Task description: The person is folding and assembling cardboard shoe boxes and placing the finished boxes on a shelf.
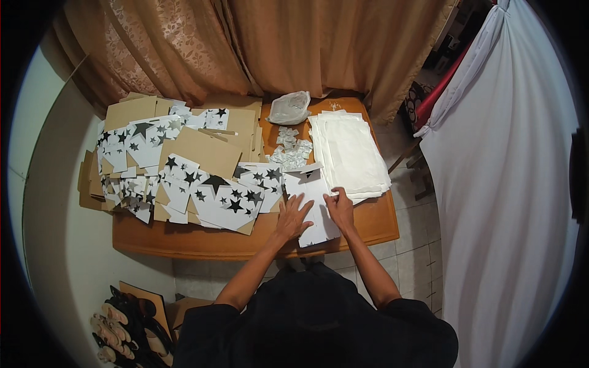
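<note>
A flat white cardboard piece (317,222), with bits of black star print at its ends, lies before me at the table's front edge. My left hand (294,216) rests on it, palm down with fingers spread. At its right edge is my right hand (339,210), fingers curled in and thumb toward the piece; what they pinch, if anything, is hidden. Just beyond my right hand is a stack of white paper sheets (350,153). Small silvery-white packets (293,153) lie in a heap beyond the cardboard piece.
Piles of star-printed white and brown flat cardboard (208,184) cover the table's left side. A translucent plastic bag (289,108) sits at the back of the wooden table (178,240). Brown curtains (294,49) hang behind, a white cloth (491,184) at right. Shoes (116,328) stand lower left.
</note>
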Demonstrator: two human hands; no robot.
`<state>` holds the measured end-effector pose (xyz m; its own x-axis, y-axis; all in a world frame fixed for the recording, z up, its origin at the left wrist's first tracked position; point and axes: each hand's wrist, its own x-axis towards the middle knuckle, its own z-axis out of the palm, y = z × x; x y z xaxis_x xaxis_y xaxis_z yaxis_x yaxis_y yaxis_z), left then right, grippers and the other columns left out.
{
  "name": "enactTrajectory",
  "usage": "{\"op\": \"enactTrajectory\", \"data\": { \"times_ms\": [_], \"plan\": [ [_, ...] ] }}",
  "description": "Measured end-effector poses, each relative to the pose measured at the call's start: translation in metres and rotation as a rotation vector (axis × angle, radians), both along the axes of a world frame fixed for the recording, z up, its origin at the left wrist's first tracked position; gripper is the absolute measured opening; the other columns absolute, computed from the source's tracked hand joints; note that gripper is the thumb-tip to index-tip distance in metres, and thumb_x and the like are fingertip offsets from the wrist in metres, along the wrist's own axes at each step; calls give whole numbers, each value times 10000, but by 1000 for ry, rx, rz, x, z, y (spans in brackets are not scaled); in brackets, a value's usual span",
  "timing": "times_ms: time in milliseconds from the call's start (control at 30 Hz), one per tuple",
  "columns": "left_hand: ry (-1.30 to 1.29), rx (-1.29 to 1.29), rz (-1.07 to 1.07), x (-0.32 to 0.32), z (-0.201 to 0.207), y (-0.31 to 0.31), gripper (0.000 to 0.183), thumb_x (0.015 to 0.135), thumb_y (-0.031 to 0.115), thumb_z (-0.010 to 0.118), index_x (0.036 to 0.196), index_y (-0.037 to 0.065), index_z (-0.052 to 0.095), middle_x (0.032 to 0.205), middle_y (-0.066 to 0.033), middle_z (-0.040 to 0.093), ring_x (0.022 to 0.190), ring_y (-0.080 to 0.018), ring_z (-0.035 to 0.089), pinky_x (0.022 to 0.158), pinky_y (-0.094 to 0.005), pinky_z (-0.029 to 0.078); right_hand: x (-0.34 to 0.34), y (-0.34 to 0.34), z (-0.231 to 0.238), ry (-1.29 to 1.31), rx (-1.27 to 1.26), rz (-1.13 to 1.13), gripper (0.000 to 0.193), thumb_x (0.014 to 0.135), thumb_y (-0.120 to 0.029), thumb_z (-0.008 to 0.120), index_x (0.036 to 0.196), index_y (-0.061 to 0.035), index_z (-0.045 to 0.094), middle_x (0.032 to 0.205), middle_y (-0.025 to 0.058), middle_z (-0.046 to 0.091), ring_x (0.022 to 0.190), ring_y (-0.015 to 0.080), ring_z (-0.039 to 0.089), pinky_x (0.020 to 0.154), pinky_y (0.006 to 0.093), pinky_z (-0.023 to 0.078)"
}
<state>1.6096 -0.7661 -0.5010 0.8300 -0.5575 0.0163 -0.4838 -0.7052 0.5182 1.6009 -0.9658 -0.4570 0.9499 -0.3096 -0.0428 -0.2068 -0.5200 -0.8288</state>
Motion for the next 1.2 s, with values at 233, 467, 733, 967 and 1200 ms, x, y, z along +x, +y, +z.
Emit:
{"op": "enactTrajectory", "data": {
  "times_ms": [233,467,733,967,1200],
  "plan": [
    [-15,133,0,14,5,3,871,743,511,827,1504,318,450,1615,-290,195,1493,-527,156,1071,-825,155,67,14,21,16,156,-55,549,936,-464,683,1302,-73,564,758,142,704,719,253,707,667,406,535],
    [4,190,-23,27,19,-7,706,824,518,750,1460,326,510,1617,-283,216,1502,-509,172,1060,-850,90,102,19,5,-35,141,16,449,911,-331,733,1255,-62,628,781,144,724,712,261,707,700,396,540],
    [-90,178,104,44,12,-15,312,974,297,614,1284,292,586,1553,-243,345,1437,-498,333,1067,-833,158,105,5,-24,28,135,66,371,809,-173,804,1152,-87,693,921,128,736,790,197,696,749,354,550],
    [-107,157,99,50,6,-9,353,945,317,657,1278,281,549,1487,-226,393,1402,-493,387,1068,-822,206,102,0,-27,122,43,45,676,773,-172,823,1373,-119,518,910,172,712,783,283,693,765,390,552],
    [-54,135,70,51,7,-12,337,952,323,641,1272,274,548,1475,-238,387,1402,-504,386,1073,-821,197,102,-9,-41,115,-33,54,652,770,-207,827,1314,-29,516,840,173,698,779,318,696,767,423,552]
  ]
}}
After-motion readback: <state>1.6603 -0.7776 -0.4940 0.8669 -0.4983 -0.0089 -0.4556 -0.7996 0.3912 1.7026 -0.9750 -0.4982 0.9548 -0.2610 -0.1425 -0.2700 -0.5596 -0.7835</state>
